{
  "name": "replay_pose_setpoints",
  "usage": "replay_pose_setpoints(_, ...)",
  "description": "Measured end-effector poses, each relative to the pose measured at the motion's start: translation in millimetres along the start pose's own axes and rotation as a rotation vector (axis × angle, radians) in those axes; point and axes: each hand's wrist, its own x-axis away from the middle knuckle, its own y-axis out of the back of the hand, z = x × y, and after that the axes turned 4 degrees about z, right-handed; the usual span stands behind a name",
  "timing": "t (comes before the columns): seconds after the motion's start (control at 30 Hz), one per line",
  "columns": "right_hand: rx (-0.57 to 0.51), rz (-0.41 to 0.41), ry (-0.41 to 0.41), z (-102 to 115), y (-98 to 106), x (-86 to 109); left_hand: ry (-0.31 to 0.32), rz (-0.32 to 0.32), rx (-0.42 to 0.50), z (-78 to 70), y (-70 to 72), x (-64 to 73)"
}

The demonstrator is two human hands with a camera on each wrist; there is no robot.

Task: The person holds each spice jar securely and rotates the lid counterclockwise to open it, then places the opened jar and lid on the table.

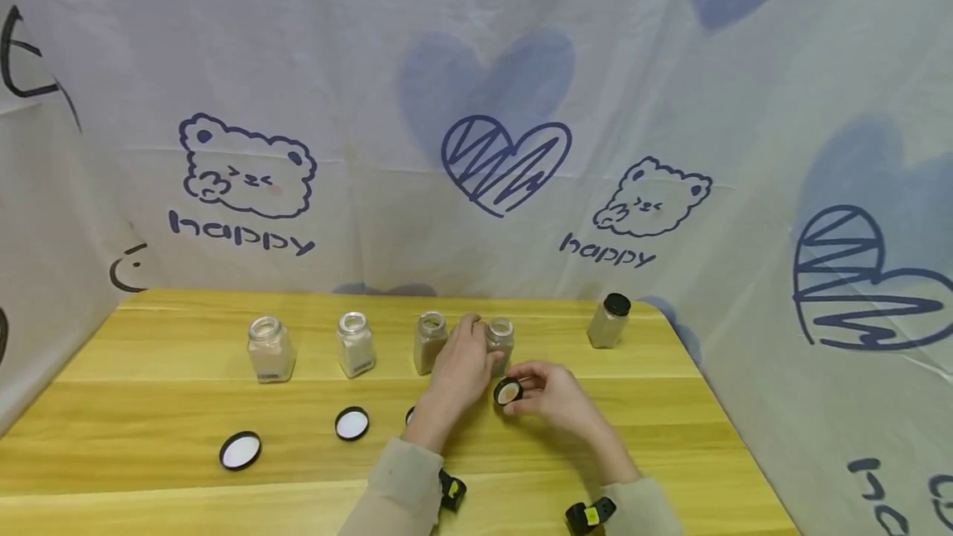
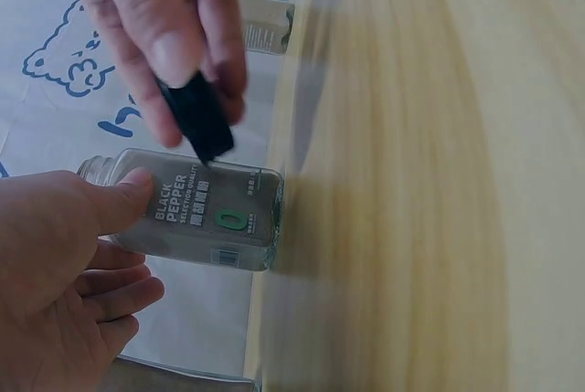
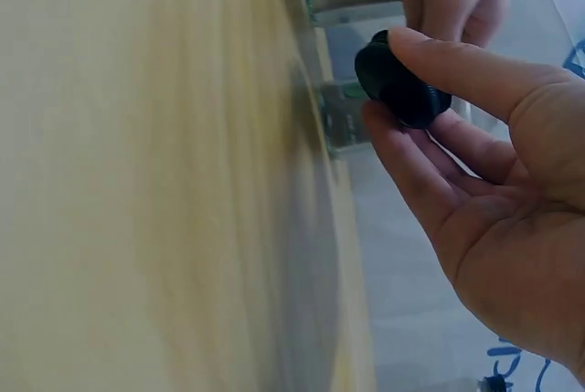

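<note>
My left hand (image 1: 463, 362) holds a clear glass jar (image 1: 500, 337) near its lidless neck. Its thumb lies on the jar's front in the left wrist view, where the black pepper jar (image 2: 196, 209) has printed lettering with a green mark. Just right of it, my right hand (image 1: 554, 395) pinches a round black lid (image 1: 509, 391) between thumb and fingers. The lid's pale inner side faces the head camera. In the right wrist view the black lid (image 3: 399, 81) overlaps part of the jar behind it.
To the left stand three more lidless jars: one with brown powder (image 1: 429, 346), a pale one (image 1: 356, 347) and another (image 1: 270, 351). Lids (image 1: 241, 451) lie inner side up before them, one partly hidden by my left arm. A black-capped jar (image 1: 609, 322) stands back right.
</note>
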Motion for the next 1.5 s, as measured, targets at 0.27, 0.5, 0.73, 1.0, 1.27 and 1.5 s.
replay_pose_setpoints(0.27, 0.142, 0.153, 0.056, 1, -14, -0.5, -0.023, -0.014, -0.020, 0.9, 0.2, 2.2)
replay_pose_setpoints(0.5, 0.404, 0.189, 0.185, 5, -21, -0.3, -0.006, -0.001, -0.029, 2.0, 0.2, 2.3)
replay_pose_setpoints(0.73, 0.448, 0.205, 0.208, 9, -23, 0.7, -0.015, -0.002, -0.027, 2.1, 2.3, 4.4)
replay_pose_setpoints(1.0, 0.341, 0.136, 0.198, 8, -14, 5.9, -0.031, -0.042, -0.030, -0.3, 3.4, 7.6)
replay_pose_setpoints(1.27, 0.309, -0.180, 0.222, 11, 11, 17.6, -0.107, -0.219, -0.025, -12.4, 12.8, 5.3)
replay_pose_setpoints(1.5, 0.182, -0.515, 0.307, 4, 43, 23.7, -0.238, -0.420, -0.035, -29.6, 19.0, 0.1)
